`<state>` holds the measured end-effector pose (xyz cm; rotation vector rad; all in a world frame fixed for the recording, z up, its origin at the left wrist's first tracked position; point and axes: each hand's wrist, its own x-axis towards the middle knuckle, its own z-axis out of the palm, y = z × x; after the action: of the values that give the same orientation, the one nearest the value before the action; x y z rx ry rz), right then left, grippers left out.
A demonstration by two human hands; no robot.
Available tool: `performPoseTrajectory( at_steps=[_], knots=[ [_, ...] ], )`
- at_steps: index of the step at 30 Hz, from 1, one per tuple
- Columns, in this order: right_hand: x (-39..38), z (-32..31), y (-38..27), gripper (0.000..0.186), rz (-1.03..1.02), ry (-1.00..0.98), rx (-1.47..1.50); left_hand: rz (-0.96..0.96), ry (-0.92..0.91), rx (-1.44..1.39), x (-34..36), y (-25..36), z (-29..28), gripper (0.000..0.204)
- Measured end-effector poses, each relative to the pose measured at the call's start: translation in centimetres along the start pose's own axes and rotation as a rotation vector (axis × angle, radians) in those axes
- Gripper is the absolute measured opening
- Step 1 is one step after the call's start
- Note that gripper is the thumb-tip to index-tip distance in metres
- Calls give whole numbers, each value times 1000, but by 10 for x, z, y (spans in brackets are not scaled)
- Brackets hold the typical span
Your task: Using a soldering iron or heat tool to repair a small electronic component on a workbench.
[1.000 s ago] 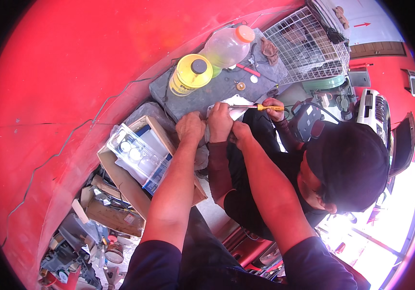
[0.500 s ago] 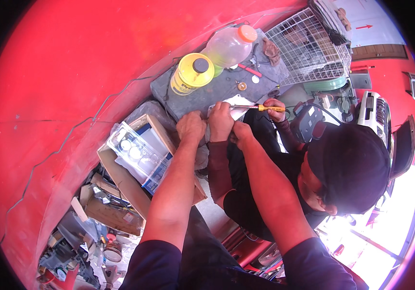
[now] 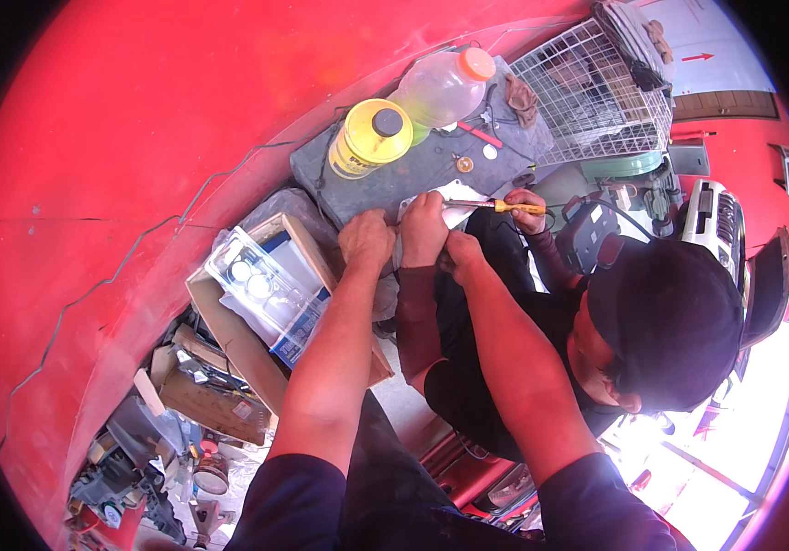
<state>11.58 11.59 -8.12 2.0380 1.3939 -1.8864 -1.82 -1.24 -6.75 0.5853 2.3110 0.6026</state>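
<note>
My left hand (image 3: 367,239) is curled beside a co-worker's hand (image 3: 422,225) at the edge of a white metal piece (image 3: 454,213); what it grips is hidden. Just to the right of that hand, my right hand (image 3: 462,250) has its fingers bent under, closed on something I cannot make out. The co-worker's other hand (image 3: 529,220) holds a screwdriver with a yellow handle (image 3: 520,208), its shaft lying across the white piece.
A dark slab (image 3: 321,165) bears a yellow can (image 3: 367,147) and a plastic jug (image 3: 445,92). Left are a cardboard box (image 3: 238,358) and red wall (image 3: 100,138). A wire cage (image 3: 587,92) stands behind. The co-worker (image 3: 660,321) crouches close at right.
The view has shifted slightly. Both my hands and the co-worker's hands keep nearly the same positions around the white piece, and the screwdriver stays across it.
</note>
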Motion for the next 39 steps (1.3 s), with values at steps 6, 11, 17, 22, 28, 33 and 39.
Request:
performPoseTrajectory(
  at_steps=[6,11,17,22,28,33,39],
  knots=[
    [-5,2,-2,18,12,7,2,-7,9,20,1,0,0,24],
    [-7,3,-4,18,19,0,4,-2,13,6,1,-2,2,24],
    [-1,0,0,18,10,-20,8,13,24,-2,1,-2,2,24],
    [-4,2,-2,17,3,9,-17,5,11,-7,1,-2,2,24],
    [-2,-2,0,17,-5,-28,-2,6,5,-1,0,1,-2,23],
    [-4,0,-1,17,-7,-28,19,8,-23,-3,-2,2,-6,23],
    [0,-2,2,17,-16,-37,24,16,-18,4,-1,1,-4,22]
  ],
)
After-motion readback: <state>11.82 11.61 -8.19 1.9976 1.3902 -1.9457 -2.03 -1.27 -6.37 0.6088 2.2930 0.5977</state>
